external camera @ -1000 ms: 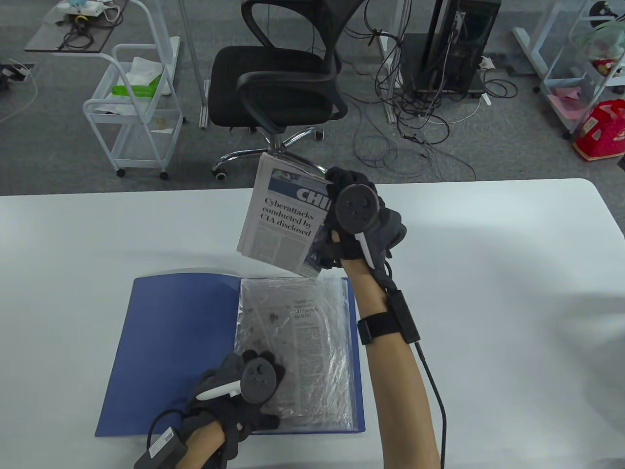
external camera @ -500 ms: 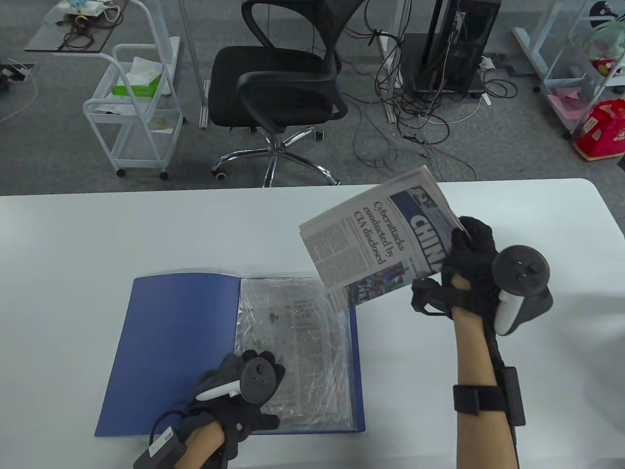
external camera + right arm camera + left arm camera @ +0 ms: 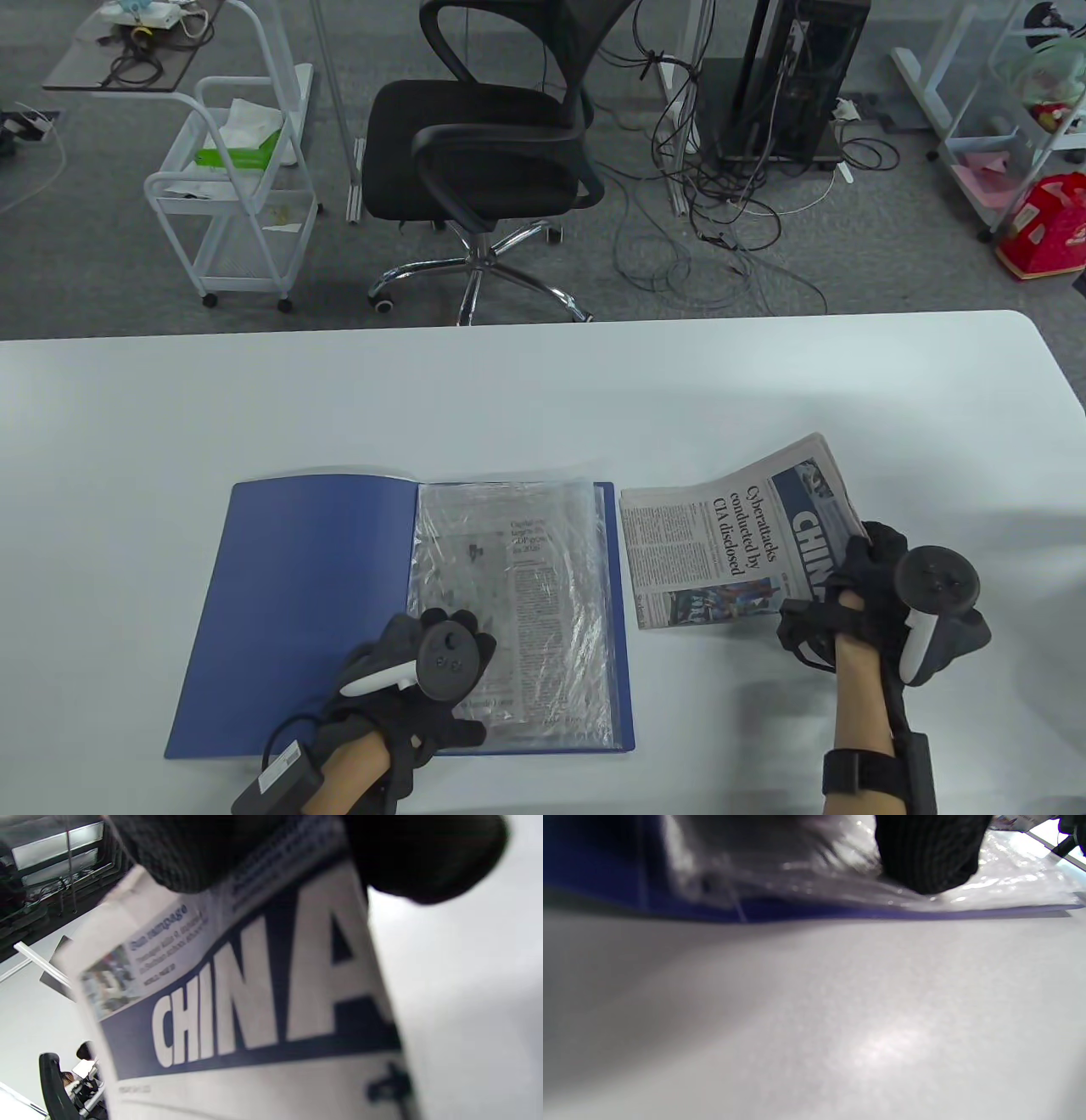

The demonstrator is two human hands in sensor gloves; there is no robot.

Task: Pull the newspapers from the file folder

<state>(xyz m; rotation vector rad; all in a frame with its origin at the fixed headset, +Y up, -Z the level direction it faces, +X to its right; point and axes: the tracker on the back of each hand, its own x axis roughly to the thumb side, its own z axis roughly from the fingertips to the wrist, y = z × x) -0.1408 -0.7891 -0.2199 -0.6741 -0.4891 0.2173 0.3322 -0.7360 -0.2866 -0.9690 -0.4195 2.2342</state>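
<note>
While my right hand (image 3: 857,594) grips the newspaper (image 3: 730,543) by its masthead end, thumb under and fingers (image 3: 424,853) over the top, the paper's far end rests on the table (image 3: 543,399) just beside the folder (image 3: 314,611), at about three o'clock from it, and the gripped end is lifted a little. Open and flat, the blue folder lies near my edge of the table, its right half a stack of clear plastic sleeves (image 3: 517,611) with another printed sheet showing through. My left hand (image 3: 424,679) rests palm down on those sleeves at their six o'clock corner, fingers spread, pressing the plastic, gripping nothing.
</note>
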